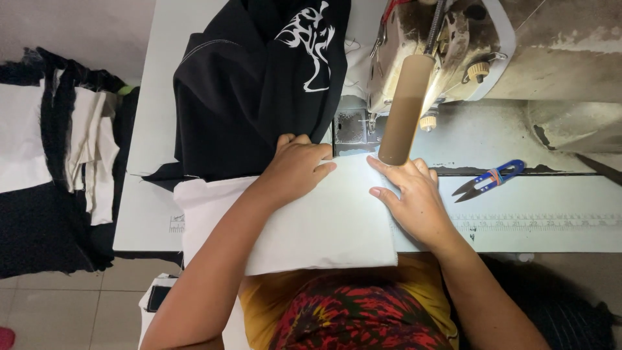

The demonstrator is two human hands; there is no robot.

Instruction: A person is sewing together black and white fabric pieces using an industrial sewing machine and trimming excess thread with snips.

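Two hands flat on a white fabric piece (311,227) at the sewing table (557,236). Left hand (295,165) lies palm down w/ fingers loosely curled, on the cloth's upper edge where it meets the black fabric (253,91) w/ white print. Right hand (414,198) is open, fingers spread, pressing the cloth's right edge just below the sewing machine (453,52); nothing pinched, neither hand closed around anything. So the white piece sits under and between both palms, its near edge hanging off the table front toward the person's lap. Needle area is just beyond the fingertips, betw. the hands. Blue thread snips (489,180) lie on the table, right of the right hand, apart from it.
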